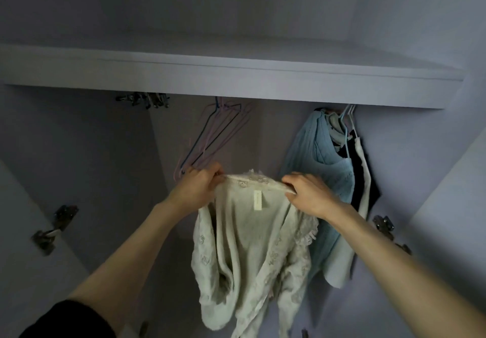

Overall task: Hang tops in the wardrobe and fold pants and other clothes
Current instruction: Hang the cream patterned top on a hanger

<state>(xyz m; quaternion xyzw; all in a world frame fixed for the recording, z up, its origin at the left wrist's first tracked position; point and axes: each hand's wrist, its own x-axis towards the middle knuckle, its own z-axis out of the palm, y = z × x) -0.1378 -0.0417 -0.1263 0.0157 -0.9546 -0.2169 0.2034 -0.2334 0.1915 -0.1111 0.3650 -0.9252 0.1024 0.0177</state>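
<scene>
- We are holding a cream lace-trimmed top (252, 240) up inside the wardrobe, its label facing us and its body hanging down.
- Our left hand (196, 189) is pinching the neckline's left end; our right hand (307, 193) is gripping the right end.
- Empty wire hangers (213, 132) are hanging just behind the left hand.
- A light blue top (318, 158) and darker garments are hanging to the right, under the shelf (236, 79).

Cream embroidered top (252, 243); light-blue knit (320, 158); hangers (210, 137) seemingly pink, blue.
</scene>
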